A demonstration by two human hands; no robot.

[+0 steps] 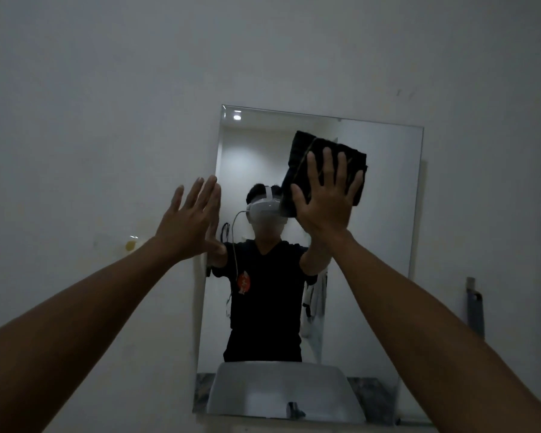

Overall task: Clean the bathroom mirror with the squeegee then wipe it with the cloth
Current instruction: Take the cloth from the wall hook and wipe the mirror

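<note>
Mirror [372, 245]: frameless rectangular pane fixed to a pale wall [107, 89]; all four edges visible, upper right and lower right glass uncovered.
Cloth [322, 157]: dark, folded, pressed flat against the upper middle of the mirror, well inside the top and right edges.
Right hand [325, 198]: palm flat on the cloth, fingers spread wide, pinning it to the glass rather than gripping it.
Left hand [191, 220]: open, fingers extended and close together, holding nothing; placed at the mirror's left edge, whether touching glass or wall cannot be told.
Basin [281, 389]: seen as a reflection at the mirror's bottom edge; white, contents not discernible.
Wall right of mirror: a grey fitting [475, 307] hangs near the lower right, apart from the glass.
Squeegee: not in view.
</note>
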